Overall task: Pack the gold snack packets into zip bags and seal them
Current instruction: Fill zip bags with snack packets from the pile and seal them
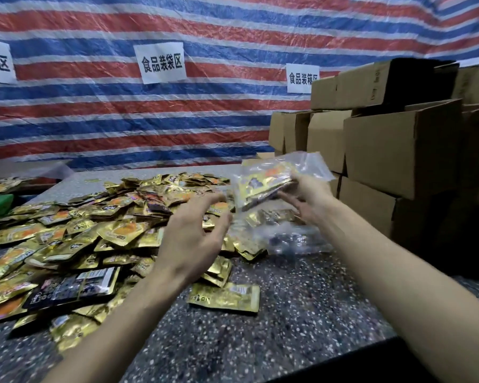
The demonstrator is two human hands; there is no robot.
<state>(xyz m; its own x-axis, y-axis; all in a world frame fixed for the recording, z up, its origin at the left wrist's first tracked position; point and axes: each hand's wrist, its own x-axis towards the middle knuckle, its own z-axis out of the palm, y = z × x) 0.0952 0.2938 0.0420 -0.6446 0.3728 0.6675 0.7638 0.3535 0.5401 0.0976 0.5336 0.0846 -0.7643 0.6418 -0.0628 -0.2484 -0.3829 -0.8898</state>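
Many gold packets (94,217) heaped on table (288,313). Right hand (307,200) grips filled zip bag (266,178); left hand (191,236) fingers spread. Sign (162,62) reads 食品装袋区.

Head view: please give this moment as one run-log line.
right hand: holds filled zip bag in the air | left hand: open, over packet pile | seal: cannot tell
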